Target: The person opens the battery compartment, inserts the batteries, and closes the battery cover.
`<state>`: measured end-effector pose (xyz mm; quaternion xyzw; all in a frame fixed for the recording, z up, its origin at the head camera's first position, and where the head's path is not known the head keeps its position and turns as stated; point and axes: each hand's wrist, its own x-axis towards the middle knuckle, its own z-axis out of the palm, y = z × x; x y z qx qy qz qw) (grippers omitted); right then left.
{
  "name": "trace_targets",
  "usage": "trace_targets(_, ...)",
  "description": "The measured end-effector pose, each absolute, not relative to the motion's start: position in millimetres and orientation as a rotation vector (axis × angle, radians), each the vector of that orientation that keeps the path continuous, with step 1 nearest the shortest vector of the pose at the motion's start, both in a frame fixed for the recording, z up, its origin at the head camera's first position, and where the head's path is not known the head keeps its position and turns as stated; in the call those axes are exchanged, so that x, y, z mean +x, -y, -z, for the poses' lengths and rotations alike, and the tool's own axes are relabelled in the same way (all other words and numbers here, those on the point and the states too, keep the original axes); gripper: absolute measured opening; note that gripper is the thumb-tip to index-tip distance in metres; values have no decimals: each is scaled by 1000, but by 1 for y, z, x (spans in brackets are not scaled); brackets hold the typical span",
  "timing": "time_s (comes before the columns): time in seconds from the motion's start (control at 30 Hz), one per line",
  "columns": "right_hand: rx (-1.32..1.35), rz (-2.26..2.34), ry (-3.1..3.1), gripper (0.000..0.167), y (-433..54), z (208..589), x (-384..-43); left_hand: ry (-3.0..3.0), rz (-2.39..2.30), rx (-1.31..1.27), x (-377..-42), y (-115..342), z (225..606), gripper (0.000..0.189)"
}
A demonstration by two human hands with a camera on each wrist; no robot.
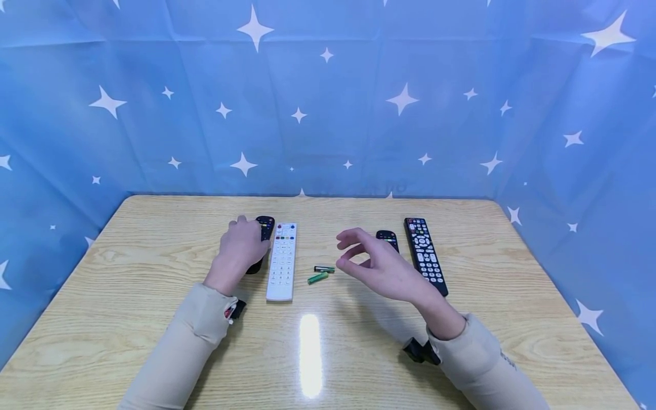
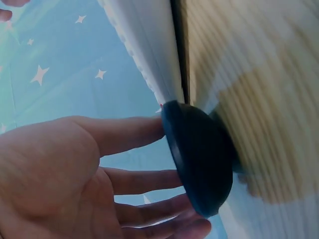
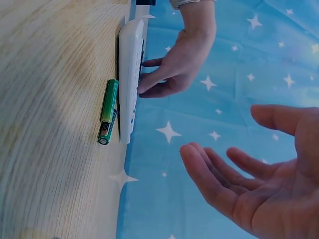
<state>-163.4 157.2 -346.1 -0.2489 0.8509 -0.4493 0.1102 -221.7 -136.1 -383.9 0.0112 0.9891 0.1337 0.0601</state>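
Note:
My left hand (image 1: 242, 245) reaches over a black remote control (image 1: 266, 226), covering much of it. Up close in the left wrist view, the thumb lies at one side of this remote (image 2: 197, 154) and fingers at the other, holding it. A white remote control (image 1: 281, 262) lies just to its right, buttons up. My right hand (image 1: 381, 265) hovers over the table with loosely bent fingers and nothing between thumb and fingertips. Close to its left lie two green batteries, one green-wrapped battery (image 1: 318, 278) and one darker battery (image 1: 324, 269), side by side in front of the fingertips.
Partly behind the right hand lies a second black remote control (image 1: 388, 237). Further right, a long black remote control (image 1: 425, 253) rests at a slant. The wooden table (image 1: 154, 341) ends at a blue star-printed curtain (image 1: 328, 136) at the back and sides.

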Motion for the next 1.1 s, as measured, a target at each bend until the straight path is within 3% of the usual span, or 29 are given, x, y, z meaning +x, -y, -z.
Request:
trace_targets(0.33, -734, 1305, -2502, 43, -156, 346, -164, -2944, -413, 10, -225, 140, 385, 40)
trace_targets(0.87, -751, 1280, -2506, 43, -157, 346, -163, -2917, -501, -13, -226, 143, 382, 21)
trace_targets(1.1, -758, 1270, -2503, 42, -157, 347, -164, -2964, -584, -3, -223, 141, 374, 34)
